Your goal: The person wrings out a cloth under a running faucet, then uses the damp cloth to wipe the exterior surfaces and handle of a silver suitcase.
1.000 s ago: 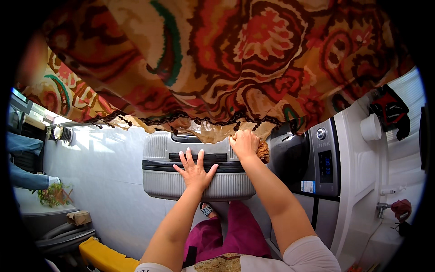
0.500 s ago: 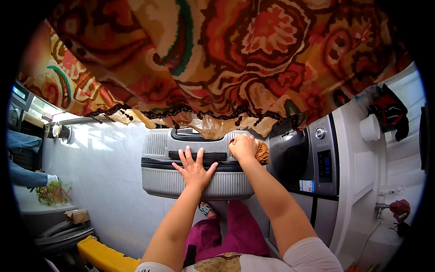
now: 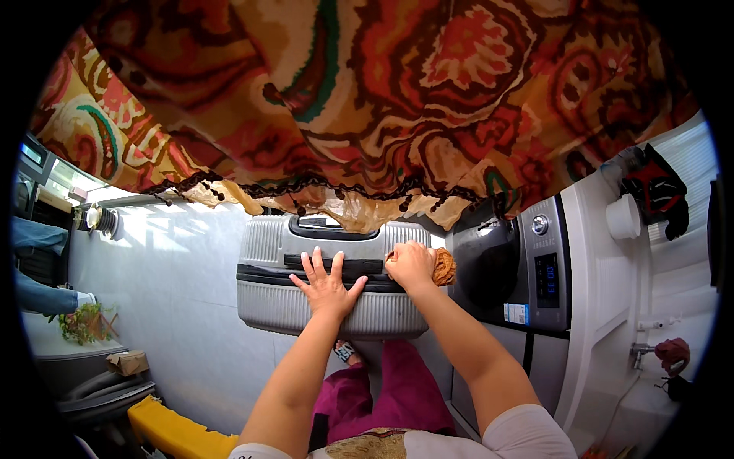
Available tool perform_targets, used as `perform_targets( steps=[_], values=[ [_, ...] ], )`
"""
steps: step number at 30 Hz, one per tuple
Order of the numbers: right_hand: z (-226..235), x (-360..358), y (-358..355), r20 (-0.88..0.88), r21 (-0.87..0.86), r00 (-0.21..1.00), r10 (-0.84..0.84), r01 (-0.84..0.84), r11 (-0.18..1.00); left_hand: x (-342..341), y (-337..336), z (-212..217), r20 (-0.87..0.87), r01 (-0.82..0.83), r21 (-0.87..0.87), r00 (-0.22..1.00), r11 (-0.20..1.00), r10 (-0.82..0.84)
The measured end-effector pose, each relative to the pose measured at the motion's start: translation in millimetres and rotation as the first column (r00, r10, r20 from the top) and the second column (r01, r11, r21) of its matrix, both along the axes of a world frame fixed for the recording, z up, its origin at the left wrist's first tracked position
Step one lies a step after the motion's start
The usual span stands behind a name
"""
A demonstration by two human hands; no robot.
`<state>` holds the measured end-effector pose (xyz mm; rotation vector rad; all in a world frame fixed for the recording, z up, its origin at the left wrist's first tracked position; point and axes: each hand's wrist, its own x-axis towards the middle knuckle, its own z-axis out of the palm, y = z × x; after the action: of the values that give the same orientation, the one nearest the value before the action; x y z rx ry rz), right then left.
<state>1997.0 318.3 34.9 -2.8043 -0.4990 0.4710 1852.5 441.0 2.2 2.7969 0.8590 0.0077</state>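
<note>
Suitcase: a silver-grey ribbed hard-shell suitcase [image 3: 336, 306] lies on its side, upright against the white wall, directly ahead of the person and just left of the washing machine.
Left hand: the left hand [image 3: 327, 284] lies flat on the suitcase's side, fingers spread apart, palm pressed near the dark zip band; it grips nothing.
Right hand: the right hand [image 3: 410, 265] is curled closed around a brown scrubbing pad [image 3: 443, 267], pressed against the suitcase's upper right edge.
Handle: a dark recessed carry handle [image 3: 325, 227] sits on the suitcase's top face, partly under the cloth's fringe.
Cloth: a red, orange and cream patterned cloth with a dark beaded fringe [image 3: 367, 99] hangs overhead, its edge touching the suitcase top.
Washing machine: a grey front-loading washing machine with a dark round door [image 3: 535, 268] stands just right of the suitcase.
Legs: magenta trousers [image 3: 382, 390] show below the suitcase.
</note>
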Motion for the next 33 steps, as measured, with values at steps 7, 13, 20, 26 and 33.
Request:
perform_targets(
  steps=[7, 13, 20, 26, 33],
  values=[
    [-2.7, 29.1, 11.1, 0.017, 0.281, 0.966, -0.258, 0.243, 0.928, 3.2, -1.3, -2.1, 0.034, 0.014, -0.005, 0.999, 1.000, -0.014],
    [-0.5, 14.7, 38.9, -0.007, 0.190, 0.998, 0.054, -0.052, 0.980, 7.3, -2.1, -0.4, -0.005, 0.006, -0.008, 1.000, 1.000, -0.006],
    [11.2, 38.6, 9.0, -0.074, 0.021, 0.982, 0.174, -0.173, 0.985, -0.7, 0.6, -8.9, 0.041, 0.011, 0.024, 0.999, 1.000, -0.012],
    [2.3, 12.5, 51.4, 0.030, 0.034, 0.959, 0.283, -0.284, 0.958, 0.1, -4.7, -4.2, 0.000, 0.055, 0.025, 0.998, 0.998, -0.055],
    [29.4, 35.5, 26.6, -0.062, -0.084, 0.957, 0.285, -0.289, 0.954, -3.8, 0.9, -11.6, 0.013, 0.025, -0.003, 1.000, 1.000, -0.025]
  ],
)
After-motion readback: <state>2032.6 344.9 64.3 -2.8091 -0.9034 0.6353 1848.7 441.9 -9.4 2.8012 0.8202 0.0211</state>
